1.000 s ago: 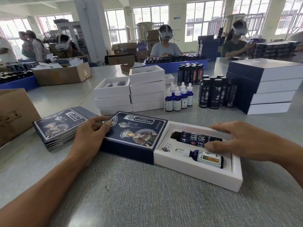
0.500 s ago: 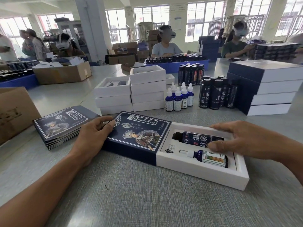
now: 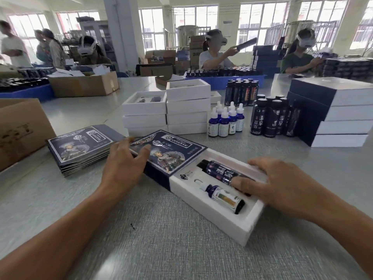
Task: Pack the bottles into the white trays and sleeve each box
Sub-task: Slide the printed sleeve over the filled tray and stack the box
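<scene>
A white tray (image 3: pixel 220 221) lies on the grey table, its left part inside a dark blue printed sleeve (image 3: pixel 171 152). In the tray lie a tall dark bottle (image 3: pixel 219 170) and a small blue dropper bottle (image 3: pixel 222 197). My left hand (image 3: pixel 123 164) rests on the sleeve's left end with its fingers spread over the top. My right hand (image 3: pixel 282 184) lies over the tray's right end, fingers straight, the thumb touching the dark bottle.
A pile of flat sleeves (image 3: pixel 80 148) lies at the left. Stacks of white trays (image 3: pixel 187 106), several dropper bottles (image 3: pixel 224 122) and dark bottles (image 3: pixel 270 120) stand behind. Sleeved boxes (image 3: pixel 339 114) are stacked at the right. A cardboard box (image 3: pixel 18 130) is at far left.
The tray has slid further into the sleeve and the whole box has turned, its right end swinging nearer to me. My left hand has moved up onto the sleeve's top.
</scene>
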{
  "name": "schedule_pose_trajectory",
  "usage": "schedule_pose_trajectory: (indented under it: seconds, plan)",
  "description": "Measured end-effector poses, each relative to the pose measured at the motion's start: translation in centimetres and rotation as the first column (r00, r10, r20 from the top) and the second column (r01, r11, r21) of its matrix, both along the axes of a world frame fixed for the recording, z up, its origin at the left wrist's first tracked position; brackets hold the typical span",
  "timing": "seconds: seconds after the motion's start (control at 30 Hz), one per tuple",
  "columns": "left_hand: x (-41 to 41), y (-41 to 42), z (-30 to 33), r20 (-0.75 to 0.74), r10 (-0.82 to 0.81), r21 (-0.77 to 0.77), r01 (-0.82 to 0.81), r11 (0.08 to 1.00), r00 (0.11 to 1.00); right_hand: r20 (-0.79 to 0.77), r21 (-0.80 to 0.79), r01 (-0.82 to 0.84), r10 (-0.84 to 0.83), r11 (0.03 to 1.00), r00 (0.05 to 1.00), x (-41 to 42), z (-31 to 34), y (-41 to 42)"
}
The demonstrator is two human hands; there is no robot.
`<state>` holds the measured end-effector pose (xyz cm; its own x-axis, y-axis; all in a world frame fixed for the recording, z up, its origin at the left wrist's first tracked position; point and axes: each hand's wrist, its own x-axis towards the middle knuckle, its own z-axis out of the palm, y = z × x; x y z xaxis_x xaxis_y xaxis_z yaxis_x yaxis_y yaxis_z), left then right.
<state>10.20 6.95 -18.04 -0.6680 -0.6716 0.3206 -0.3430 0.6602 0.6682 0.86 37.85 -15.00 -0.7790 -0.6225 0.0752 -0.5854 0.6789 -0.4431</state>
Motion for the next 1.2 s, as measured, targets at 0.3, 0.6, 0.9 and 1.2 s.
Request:
schedule_pose_trajectory:
  seconds: [0.3,0.6,0.9,1.2]
  plan:
    - [-0.5,-0.9,0.4,-0.015,-0.104,0.176,0.105,0.979,0.994,0.265,0.005,-0.415,0.399,0.91,0.878,3.1,1.5,0.0]
    - [-1.0,-0.7,0.6,-0.047,-0.223,0.27,0.227,0.936,0.974,0.263,-0.032,-0.443,0.435,0.896,0.861,4.2,1.6,-0.8]
    - [-1.4,-1.3,0.3,0.013,-0.25,0.239,0.239,0.941,0.968,0.239,-0.081,-0.431,0.437,0.899,0.867,3.4,1.5,-0.6]
    - [-1.6,-1.4,-0.2,0.044,-0.245,0.224,0.23,0.947,0.968,0.12,-0.131,-0.383,0.398,0.914,0.909,3.7,0.3,-1.5]
